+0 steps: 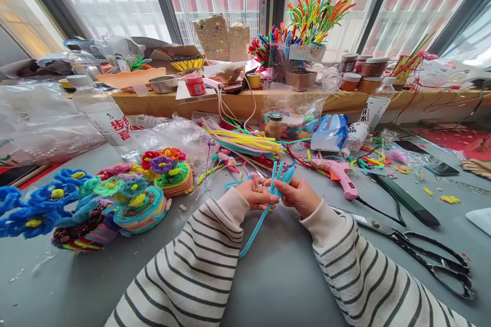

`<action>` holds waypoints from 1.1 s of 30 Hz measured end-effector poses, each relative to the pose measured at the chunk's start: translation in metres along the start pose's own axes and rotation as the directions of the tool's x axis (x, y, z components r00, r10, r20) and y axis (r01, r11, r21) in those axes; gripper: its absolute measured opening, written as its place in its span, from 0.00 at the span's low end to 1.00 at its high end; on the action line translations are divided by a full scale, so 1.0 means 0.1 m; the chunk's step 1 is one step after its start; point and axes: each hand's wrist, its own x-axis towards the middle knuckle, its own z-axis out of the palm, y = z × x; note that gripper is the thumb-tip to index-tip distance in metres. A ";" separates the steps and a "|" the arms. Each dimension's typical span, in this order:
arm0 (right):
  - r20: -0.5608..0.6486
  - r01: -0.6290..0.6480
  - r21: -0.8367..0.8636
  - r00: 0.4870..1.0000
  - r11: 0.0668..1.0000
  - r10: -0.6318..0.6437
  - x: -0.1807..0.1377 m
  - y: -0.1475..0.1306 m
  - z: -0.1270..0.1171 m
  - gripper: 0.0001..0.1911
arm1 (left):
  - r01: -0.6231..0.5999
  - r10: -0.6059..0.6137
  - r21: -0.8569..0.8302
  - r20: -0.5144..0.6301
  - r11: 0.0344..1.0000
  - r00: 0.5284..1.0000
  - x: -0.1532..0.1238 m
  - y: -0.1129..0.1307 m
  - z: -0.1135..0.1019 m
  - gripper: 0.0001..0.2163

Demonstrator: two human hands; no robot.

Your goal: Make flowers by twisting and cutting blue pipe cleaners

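Note:
Several light-blue pipe cleaners (251,237) are gathered between my two hands above the grey table. My left hand (256,193) is closed on them with its fingertips, and one stem hangs down toward me. My right hand (300,195) pinches the bent upper part of the same bundle, close against the left fingers. Where the stems cross is partly hidden by the fingers. Beyond the hands lies a pile of yellow, pink and blue pipe cleaners (245,143). A pink glue gun (337,171) rests right of my right hand.
Black-handled scissors (414,250) and a dark green bar (406,199) lie at the right. Fuzzy blue flowers (57,193) and round colourful pots (141,209) stand at the left. Water bottles (102,115), a jar (273,125) and a crowded wooden ledge (180,107) are behind.

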 end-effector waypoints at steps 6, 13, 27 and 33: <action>-0.214 0.033 -0.015 0.976 0.999 -0.036 0.03 0.02 -0.01 0.16 | -0.041 0.041 0.046 -0.008 0.998 0.999 0.04 -0.03 -0.05 0.20; -0.326 0.137 0.041 0.938 0.990 -0.116 0.03 0.02 0.01 0.16 | -0.057 0.052 0.099 0.051 0.993 0.997 0.02 -0.04 -0.03 0.20; -0.192 0.078 0.002 0.978 0.997 -0.076 0.04 0.00 -0.03 0.17 | -0.121 0.117 0.055 0.071 0.991 0.991 0.06 -0.07 -0.03 0.20; -0.192 0.063 0.017 0.980 0.998 -0.058 0.04 0.00 -0.03 0.16 | -0.120 0.119 0.025 0.067 0.992 0.991 0.07 -0.07 -0.03 0.20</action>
